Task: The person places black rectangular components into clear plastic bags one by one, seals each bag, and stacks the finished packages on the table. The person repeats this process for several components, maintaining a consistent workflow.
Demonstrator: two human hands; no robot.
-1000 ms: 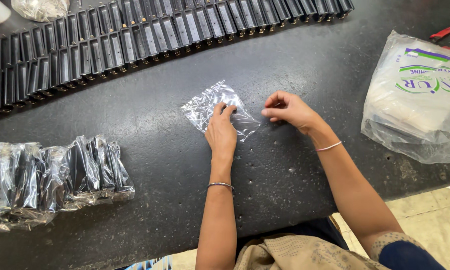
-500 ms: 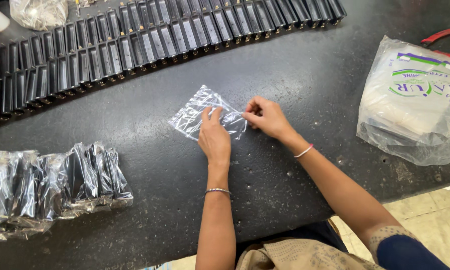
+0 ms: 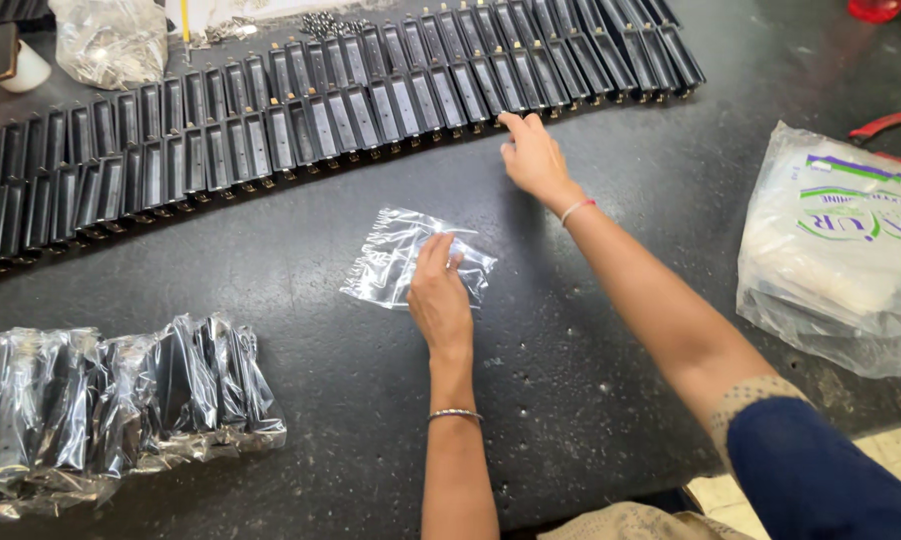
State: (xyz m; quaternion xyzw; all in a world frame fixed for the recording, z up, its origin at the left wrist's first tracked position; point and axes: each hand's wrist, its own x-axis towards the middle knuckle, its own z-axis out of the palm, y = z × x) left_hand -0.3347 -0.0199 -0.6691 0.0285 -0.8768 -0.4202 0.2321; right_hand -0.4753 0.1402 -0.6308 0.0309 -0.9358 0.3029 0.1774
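While the left hand [image 3: 438, 300] rests flat on a small clear plastic bag [image 3: 410, 258], fingers [image 3: 432, 252] extended and pressing it to the dark bench [image 3: 610, 330], the right hand [image 3: 532, 152] is stretched to the near edge of the rows of black rectangular parts [image 3: 350, 105]. Right fingers are loosely curled, tips touching the row; cannot tell whether they grip a part. The bag lies flat, mid-bench, well apart from the rows. Left of it, near the bench edge: a pile of bagged black parts [image 3: 110, 410]. Far right: a large white printed plastic sack [image 3: 840, 250], with red-handled pliers [image 3: 878, 126] behind it.
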